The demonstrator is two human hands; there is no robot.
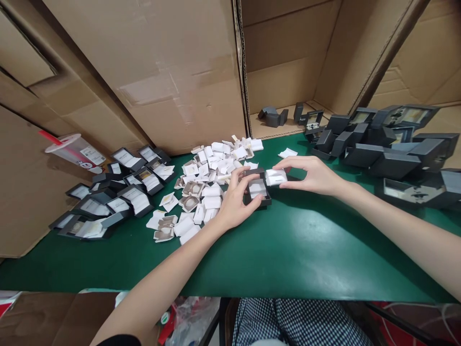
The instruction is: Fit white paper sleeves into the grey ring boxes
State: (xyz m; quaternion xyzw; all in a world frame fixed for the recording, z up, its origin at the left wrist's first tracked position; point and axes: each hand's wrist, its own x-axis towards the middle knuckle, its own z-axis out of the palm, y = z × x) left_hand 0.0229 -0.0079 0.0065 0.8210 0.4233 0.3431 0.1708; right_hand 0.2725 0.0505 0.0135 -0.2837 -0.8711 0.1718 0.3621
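A small dark open box point(260, 192) lies on the green table point(288, 250) at the middle. My left hand point(236, 204) curls round the box's left side, thumb and fingers gripping it. A white insert pad point(275, 177) sits at the box's upper right, and my right hand point(311, 174) pinches it from the right. A second white pad lies inside the box's lower half.
A heap of white insert pads point(211, 180) lies left of the box. Filled open dark boxes point(115, 197) are spread at the far left beside a plastic cup point(77, 151). Empty dark boxes point(392, 149) pile at the right. Cardboard walls point(162, 72) stand behind.
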